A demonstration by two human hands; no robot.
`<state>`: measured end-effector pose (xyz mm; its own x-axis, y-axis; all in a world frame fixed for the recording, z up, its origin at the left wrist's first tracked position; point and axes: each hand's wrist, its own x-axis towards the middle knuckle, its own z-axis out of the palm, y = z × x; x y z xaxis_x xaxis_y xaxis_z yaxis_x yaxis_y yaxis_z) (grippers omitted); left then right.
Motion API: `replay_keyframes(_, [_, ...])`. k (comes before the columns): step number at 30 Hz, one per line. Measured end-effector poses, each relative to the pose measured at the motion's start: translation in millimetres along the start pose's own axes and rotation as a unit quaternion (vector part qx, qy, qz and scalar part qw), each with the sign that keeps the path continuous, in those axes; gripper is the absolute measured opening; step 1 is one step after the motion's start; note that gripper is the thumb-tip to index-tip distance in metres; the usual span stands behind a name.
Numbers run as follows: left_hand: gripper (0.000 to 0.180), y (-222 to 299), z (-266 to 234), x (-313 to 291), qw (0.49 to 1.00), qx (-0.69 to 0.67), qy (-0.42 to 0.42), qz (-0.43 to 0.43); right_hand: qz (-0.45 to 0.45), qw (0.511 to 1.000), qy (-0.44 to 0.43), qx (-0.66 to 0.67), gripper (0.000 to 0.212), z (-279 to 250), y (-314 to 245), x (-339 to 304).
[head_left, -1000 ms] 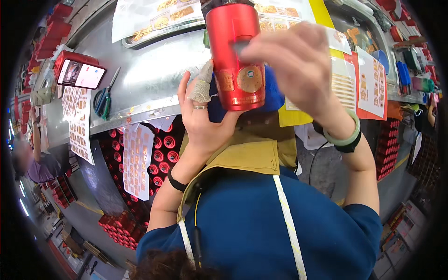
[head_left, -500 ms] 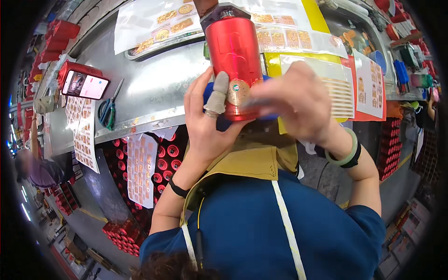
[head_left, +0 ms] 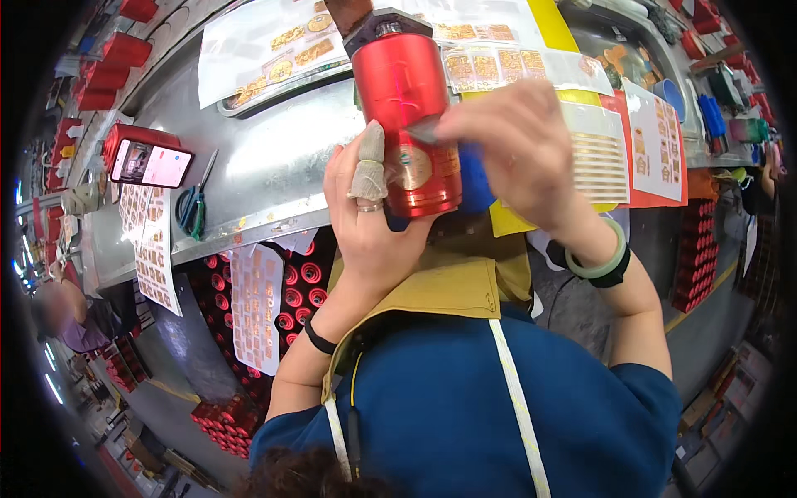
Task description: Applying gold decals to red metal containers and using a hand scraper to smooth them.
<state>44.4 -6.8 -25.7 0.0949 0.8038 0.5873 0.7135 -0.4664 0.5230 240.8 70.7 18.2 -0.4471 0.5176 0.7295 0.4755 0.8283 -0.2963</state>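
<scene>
From the head camera, your left hand (head_left: 374,224) wraps the red can (head_left: 408,116) from its left, fingers pressed on it. The can stands upright, long axis running near to far. Your right hand (head_left: 515,153), equally close, pinches a small sticker (head_left: 423,131) against the can's right side.

The canister (head_left: 408,124) stands upright at the middle of the view, near twelve o'clock, over the metal table (head_left: 274,166). The left hand (head_left: 374,224) cups it from seven o'clock; the right hand (head_left: 515,149) touches its side from three o'clock. On the table, the scissors (head_left: 193,207) lie at nine o'clock of the canister, and the phone (head_left: 154,163) sits further out the same way — just beyond the scissors. Sticker sheets (head_left: 274,41) lie behind the canister at eleven o'clock, others (head_left: 614,149) at three o'clock beyond the right hand.
</scene>
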Motion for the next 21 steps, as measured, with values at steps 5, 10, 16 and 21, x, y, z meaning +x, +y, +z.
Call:
replay_keyframes(5, [0.086, -9, -2, -4, 0.998, -0.035, 0.001, -0.058, 0.007, 0.996, -0.064, 0.058, 0.020, 9, -29, -6])
replay_keyframes(10, [0.090, -8, -5, -1, 0.998, -0.038, 0.001, -0.054, -0.041, 0.997, 0.013, -0.063, 0.015, 18, 4, 5])
replay_keyframes(16, [0.090, -12, -5, -10, 0.994, -0.085, -0.005, -0.075, 0.027, 0.999, -0.029, 0.034, 0.020, 13, -13, 9])
replay_keyframes(21, [0.091, -16, -3, -5, 0.993, -0.092, -0.027, -0.064, -0.065, 0.998, -0.018, 0.006, 0.017, 17, -25, -12])
